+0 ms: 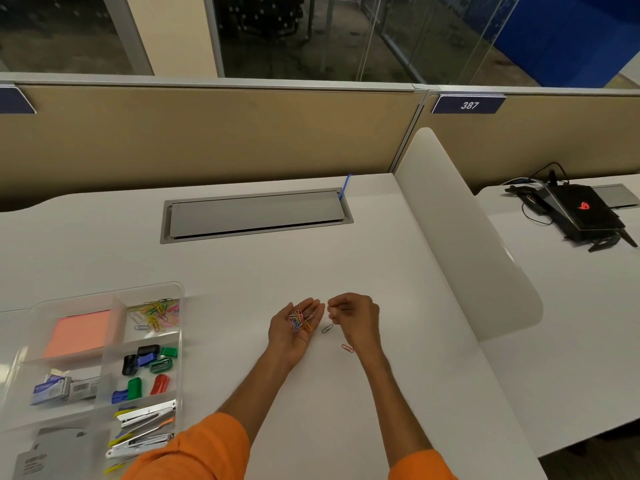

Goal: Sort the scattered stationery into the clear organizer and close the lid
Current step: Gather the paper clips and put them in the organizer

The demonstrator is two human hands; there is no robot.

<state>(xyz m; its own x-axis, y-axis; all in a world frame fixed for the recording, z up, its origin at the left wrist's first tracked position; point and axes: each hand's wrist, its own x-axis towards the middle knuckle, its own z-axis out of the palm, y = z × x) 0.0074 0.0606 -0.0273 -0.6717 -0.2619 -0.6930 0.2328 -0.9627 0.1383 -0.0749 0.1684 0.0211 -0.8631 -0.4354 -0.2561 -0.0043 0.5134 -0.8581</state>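
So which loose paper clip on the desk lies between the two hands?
The grey paper clip, just beside the left hand; the red paper clip lies nearer the person, by the right hand at its wrist.

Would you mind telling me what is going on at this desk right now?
A person in orange sleeves is gathering coloured wire paper clips. The left hand, palm up, carries a small heap; the right hand hovers beside it, fingers curled. A grey clip and a red clip lie on the white desk. The clear plastic organizer sits open at left.
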